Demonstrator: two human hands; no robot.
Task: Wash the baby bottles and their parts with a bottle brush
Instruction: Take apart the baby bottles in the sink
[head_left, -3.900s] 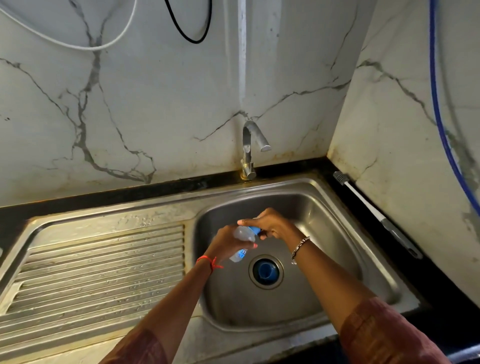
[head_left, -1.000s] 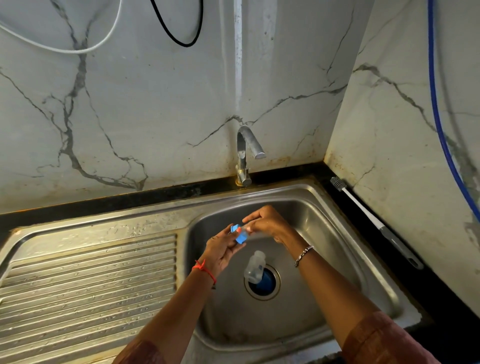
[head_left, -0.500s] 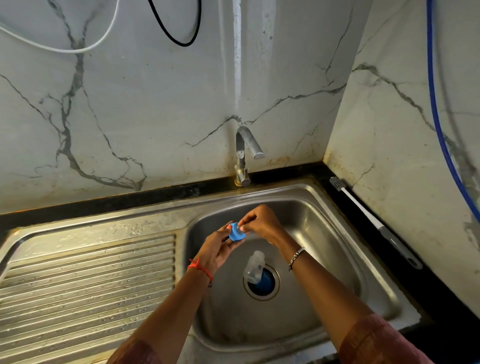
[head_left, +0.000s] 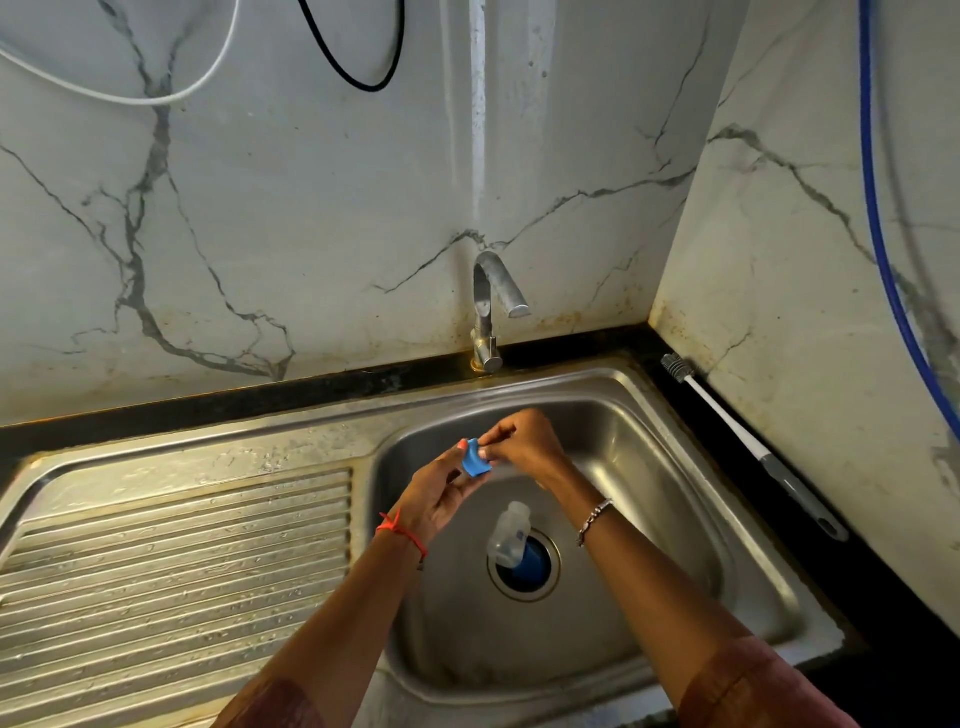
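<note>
A small blue bottle part (head_left: 476, 459) is held between both hands above the basin. It is pinched by the fingertips of the right hand (head_left: 524, 446) from the right side, and gripped by the thumb and fingers of the left hand (head_left: 439, 493) from below and left. The two hands are brought together on the part, fingertips nearly touching. A red thread (head_left: 402, 535) is worn on the left wrist, a metal bracelet (head_left: 594, 519) on the right.

Below the hands, a clear baby bottle (head_left: 509, 532) is seen lying on its side on the basin floor, its lower end resting over the rim of the drain (head_left: 524, 566), in which something blue is visible. The bottle is not touched by either hand.

The steel sink (head_left: 675, 467) is flanked on the left by a ribbed drainboard (head_left: 176, 561) marked with water droplets. A curved tap (head_left: 491, 306) is mounted behind the basin; no water is seen running. A bottle brush (head_left: 748, 441) with a white shaft and grey handle is laid on the dark counter strip to the right of the sink, well apart from the hands, bristles toward the corner. White (head_left: 156, 96), black (head_left: 358, 78) and blue (head_left: 883, 234) cables are hung against the marble walls.
</note>
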